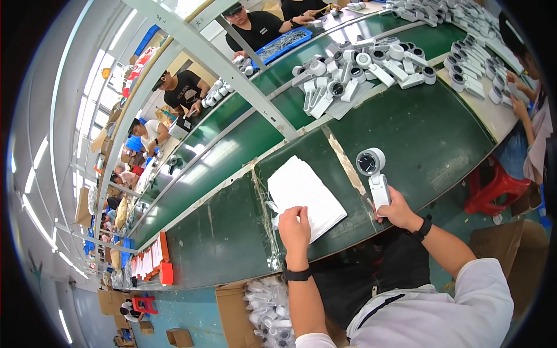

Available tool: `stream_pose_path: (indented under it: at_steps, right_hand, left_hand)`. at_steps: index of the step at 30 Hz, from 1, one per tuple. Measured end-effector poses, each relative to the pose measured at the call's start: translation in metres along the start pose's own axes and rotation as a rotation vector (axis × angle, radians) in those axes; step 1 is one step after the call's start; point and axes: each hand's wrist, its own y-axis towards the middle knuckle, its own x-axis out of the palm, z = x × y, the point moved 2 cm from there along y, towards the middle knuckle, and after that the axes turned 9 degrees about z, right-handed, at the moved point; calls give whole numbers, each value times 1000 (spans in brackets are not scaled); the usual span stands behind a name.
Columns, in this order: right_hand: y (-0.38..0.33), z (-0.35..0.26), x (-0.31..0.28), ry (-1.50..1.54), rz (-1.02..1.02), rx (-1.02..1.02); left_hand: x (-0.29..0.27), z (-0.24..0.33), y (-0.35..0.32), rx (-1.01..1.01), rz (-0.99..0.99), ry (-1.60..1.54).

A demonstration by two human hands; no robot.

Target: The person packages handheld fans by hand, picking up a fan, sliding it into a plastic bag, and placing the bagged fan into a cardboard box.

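Observation:
My right hand [397, 210] is closed round the lower handle of a white handheld fan [379, 187], held upright with its round head and dark centre at the top. My left hand [295, 229] rests at the near left edge of a stack of thin white sheets or bags [307, 191]. Its fingers are curled and pressed together against the stack. Whatever they pinch is too hidden to make out. The stack lies slanted on the green worktable [418, 133], left of the fan.
A heap of similar fans [360, 64] lies beyond the table's far edge, with more fans [470, 72] at the right near a co-worker's hands [516, 87]. A metal post [249, 87] stands ahead. Orange-red trays [165, 269] sit at left; a carton of bagged fans [270, 307] stands below.

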Motion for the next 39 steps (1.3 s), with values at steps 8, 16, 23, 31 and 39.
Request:
stream_pose_path:
  at_steps: [8, 16, 23, 31, 39]
  right_hand:
    - [-4, 2, 2, -61, 15, -28]
    - [-6, 6, 1, -221, 25, -84]
    - [-15, -4, 20, -120, -69, -113]
    - [-6, -10, 80, 70, -265, 28]
    - [15, 11, 86, -59, -213, 112]
  left_hand:
    - [-5, -6, 1, -46, 48, -70]
    - [-9, 3, 0, -206, -96, -217]
    - [-3, 7, -3, -171, -153, -260]
    - [12, 14, -7, -162, -122, -312]
    - [1, -17, -5, -577, 121, -765]
